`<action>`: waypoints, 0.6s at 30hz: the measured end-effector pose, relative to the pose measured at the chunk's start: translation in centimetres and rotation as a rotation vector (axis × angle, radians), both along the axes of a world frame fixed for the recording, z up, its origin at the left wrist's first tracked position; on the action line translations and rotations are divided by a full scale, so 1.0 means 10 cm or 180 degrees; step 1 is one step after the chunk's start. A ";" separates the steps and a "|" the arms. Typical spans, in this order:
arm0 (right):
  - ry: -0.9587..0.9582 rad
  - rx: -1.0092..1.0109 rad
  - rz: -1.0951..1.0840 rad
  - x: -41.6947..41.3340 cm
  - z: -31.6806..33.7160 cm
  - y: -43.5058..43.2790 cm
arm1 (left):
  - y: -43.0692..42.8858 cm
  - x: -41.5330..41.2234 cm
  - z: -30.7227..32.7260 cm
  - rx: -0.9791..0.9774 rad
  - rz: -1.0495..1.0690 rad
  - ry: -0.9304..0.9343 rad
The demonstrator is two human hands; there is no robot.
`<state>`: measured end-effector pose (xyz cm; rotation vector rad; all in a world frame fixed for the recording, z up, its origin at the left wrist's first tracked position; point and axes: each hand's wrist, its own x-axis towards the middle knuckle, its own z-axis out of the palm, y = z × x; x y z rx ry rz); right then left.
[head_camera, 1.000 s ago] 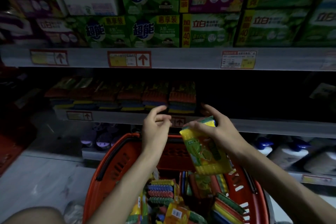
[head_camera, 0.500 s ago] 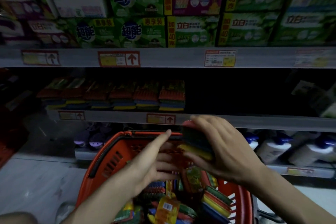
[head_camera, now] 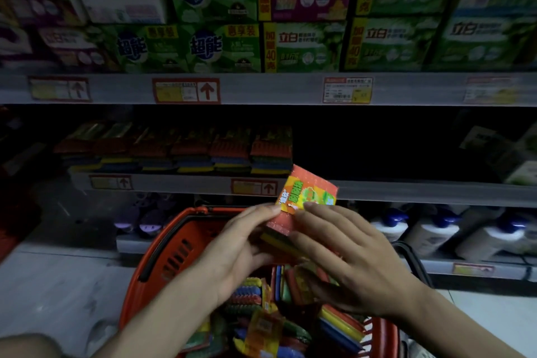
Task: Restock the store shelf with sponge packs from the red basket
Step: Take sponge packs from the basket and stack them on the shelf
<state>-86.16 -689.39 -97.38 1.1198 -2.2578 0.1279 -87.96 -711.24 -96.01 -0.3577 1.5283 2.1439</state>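
Above the red basket (head_camera: 162, 256), at centre: a sponge pack (head_camera: 305, 195) pinched between left hand (head_camera: 241, 247) and right hand (head_camera: 354, 264), fingers closed on its lower end. It is probably light and squashy with a slick wrapper, so grip across the sponge edges. The shelf (head_camera: 180, 183) row lies at 11 o'clock.

My one view comes from the wide-angle camera on my head, looking forward and down. It faces the store shelving nearly square on: the upper shelf edge (head_camera: 261, 89) runs level across the upper part, the middle shelf edge (head_camera: 180, 183) lies below it. My left hand (head_camera: 232, 244) and right hand (head_camera: 351, 264) are close under the lens at lower centre, with the sponge pack (head_camera: 308, 192) between them. My forearms come in from the bottom corners over the red basket (head_camera: 162, 256). The outer edges look soft.
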 end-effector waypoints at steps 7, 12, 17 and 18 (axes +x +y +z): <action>-0.1652 -0.2294 -0.1163 -0.02 0.23 0.08 | -0.03 -0.12 0.05 -0.0400 -0.0006 0.0617; -0.3909 -0.4079 -0.1375 -0.09 0.28 0.15 | 0.08 -0.16 0.00 0.0106 0.0302 0.0503; -0.4101 -0.4653 -0.1359 -0.04 0.20 0.06 | 0.29 -0.14 -0.12 -0.0212 0.0296 0.0622; -0.3993 -0.4616 -0.1433 -0.04 0.18 0.07 | 0.33 -0.13 -0.12 -0.0309 0.0236 0.0698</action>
